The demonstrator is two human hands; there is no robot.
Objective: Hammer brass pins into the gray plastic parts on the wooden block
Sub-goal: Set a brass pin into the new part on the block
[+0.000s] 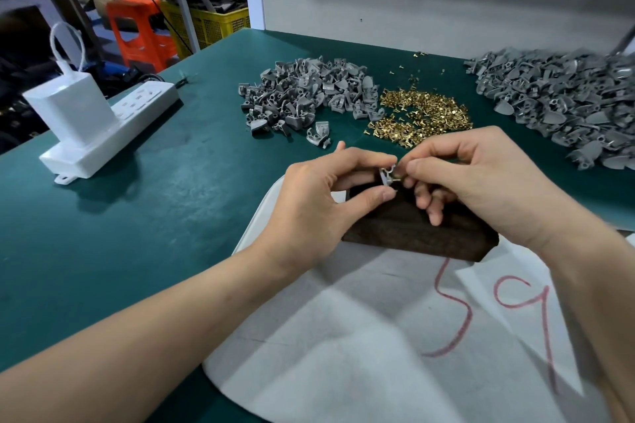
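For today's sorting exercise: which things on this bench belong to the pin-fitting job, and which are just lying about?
In the job: gray plastic part in the left hand; brass pin pinched by the right hand; wooden block; pile of brass pins; gray-parts heap left of pins; gray-parts heap right of pins.
Lying about: power strip; white charger; orange stool; yellow crate.

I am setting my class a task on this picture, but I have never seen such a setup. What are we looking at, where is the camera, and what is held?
No machine here: a person works with two bare hands. The picture comes from a camera worn on the head, looking down. The left hand pinches a gray plastic part; the right hand pinches a brass pin at it, above a wooden block. On the green table lie a left heap of gray parts, a right heap, a pile of brass pins and a white power strip.
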